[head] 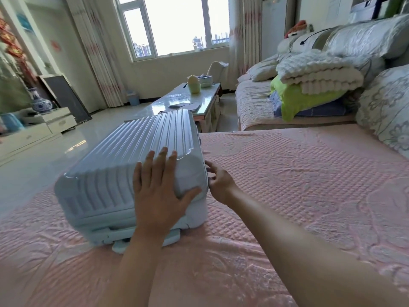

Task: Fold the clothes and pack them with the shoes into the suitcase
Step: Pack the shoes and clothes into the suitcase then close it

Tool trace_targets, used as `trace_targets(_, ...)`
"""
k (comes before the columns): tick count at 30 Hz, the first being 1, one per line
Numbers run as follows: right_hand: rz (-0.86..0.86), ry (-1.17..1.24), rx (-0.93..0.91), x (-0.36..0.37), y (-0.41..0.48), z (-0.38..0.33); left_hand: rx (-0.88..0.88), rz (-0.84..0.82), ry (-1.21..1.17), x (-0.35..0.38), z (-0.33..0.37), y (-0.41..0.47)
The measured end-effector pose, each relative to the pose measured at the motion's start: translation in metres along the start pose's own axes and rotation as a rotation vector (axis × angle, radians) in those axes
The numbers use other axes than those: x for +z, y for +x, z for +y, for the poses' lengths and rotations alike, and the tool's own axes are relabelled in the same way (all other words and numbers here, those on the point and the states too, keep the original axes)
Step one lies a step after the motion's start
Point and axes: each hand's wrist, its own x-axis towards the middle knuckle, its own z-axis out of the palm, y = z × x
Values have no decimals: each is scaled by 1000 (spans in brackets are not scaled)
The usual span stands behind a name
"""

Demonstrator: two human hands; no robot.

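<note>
Pale-blue ribbed hard-shell suitcase (124, 165) lies closed under the left hand (158, 191), its fingers flat and straight; just right of them, the right hand (219, 185) pinches the side seam with curled fingers.

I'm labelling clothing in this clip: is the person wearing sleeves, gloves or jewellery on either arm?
No. The left grip and right grip are bare hands without gloves, rings, watch or bracelet. Left forearm and right forearm are bare as far as the frame shows; no sleeve visible.

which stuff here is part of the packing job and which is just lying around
job: suitcase, left hand flat on its lid, right hand pinching at its side seam
lying about: stack of bedding, coffee table, vase, bin
</note>
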Motion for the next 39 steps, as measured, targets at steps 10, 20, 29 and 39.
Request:
trace_targets(10,-81,-458,-38,-15,-20,-21,12,45,-23,-5,-23,-2)
trace_targets(20,-295,-627,-97,-13,-92,-66,-40,-162,-159,-6,-22,12)
trace_targets(29,-298,-660,-187,59,-114,-72,-325,-158,-160,-33,-87,-18)
trace_targets(39,-195,-506,-144,50,-102,-59,-655,39,-348,-33,-120,-40)
